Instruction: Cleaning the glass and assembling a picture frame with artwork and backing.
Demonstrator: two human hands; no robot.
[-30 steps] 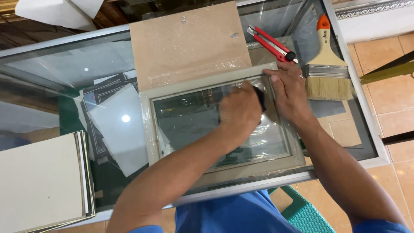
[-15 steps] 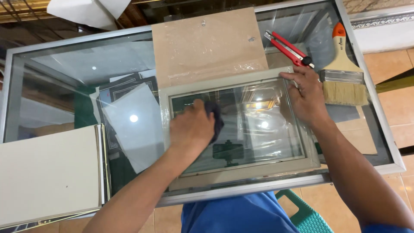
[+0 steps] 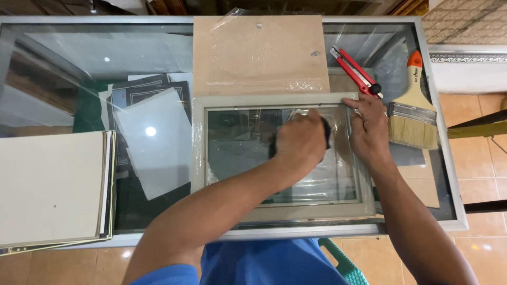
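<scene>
Both hands are on the picture frame (image 3: 280, 158) lying flat on the glass-topped desk (image 3: 433, 158). The left hand (image 3: 300, 141) is clenched around a dark cloth (image 3: 326, 132) and presses it onto the glass pane near the frame's upper right; the right hand (image 3: 369, 132) lies spread and flat on the frame's right rail, gripping nothing, just pinning it down.

Going left to right across the desk: a stack of pale boards (image 3: 53, 190) hangs over the left edge, a loose white sheet (image 3: 156, 142) sits under the glass top, then the grey frame in the middle with a brown backing board (image 3: 259, 53) touching its top edge, then a red utility knife (image 3: 355, 71) just above the right hand, and a wide paintbrush (image 3: 412, 113) just beside it.

It looks to me like the pane-wiping step. I'd judge the next stroke needs steady pressure while the right hand keeps the frame from sliding.
</scene>
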